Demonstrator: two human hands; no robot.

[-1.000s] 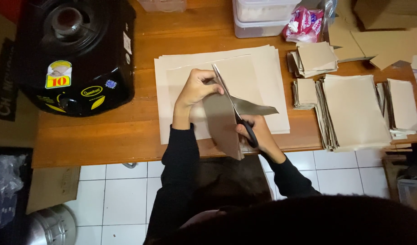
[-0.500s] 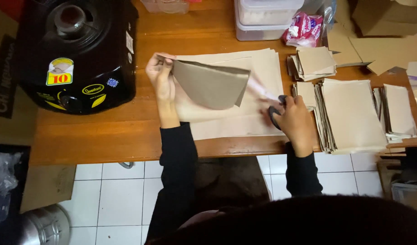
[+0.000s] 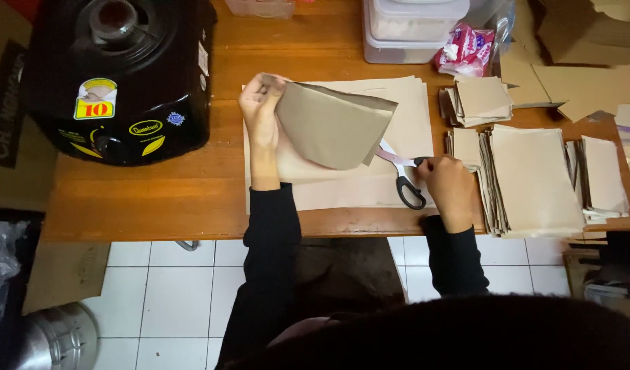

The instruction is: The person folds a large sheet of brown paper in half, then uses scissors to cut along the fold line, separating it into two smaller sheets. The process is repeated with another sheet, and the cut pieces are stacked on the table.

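My left hand (image 3: 259, 109) pinches the corner of a cut brown paper sheet (image 3: 335, 127) and holds it curled up above the stack of large brown sheets (image 3: 411, 116) on the wooden table (image 3: 150, 199). My right hand (image 3: 446, 185) rests at the right edge of that stack. Its fingers are on the upper black handle loop of the scissors (image 3: 400, 175), which lie flat on the sheets with the blades pointing under the lifted paper.
A black appliance (image 3: 116, 75) stands at the left of the table. Stacks of cut paper (image 3: 534, 171) (image 3: 479, 96) (image 3: 602, 175) lie at the right. Plastic containers (image 3: 414, 27), a pink packet (image 3: 465, 48) and cardboard pieces (image 3: 589, 68) sit at the back. A metal pot (image 3: 61, 339) is on the tiled floor.
The cutting has ended. My left hand lifted the cut piece up and left, and my right hand carried the scissors right and lowered them flat onto the stack.
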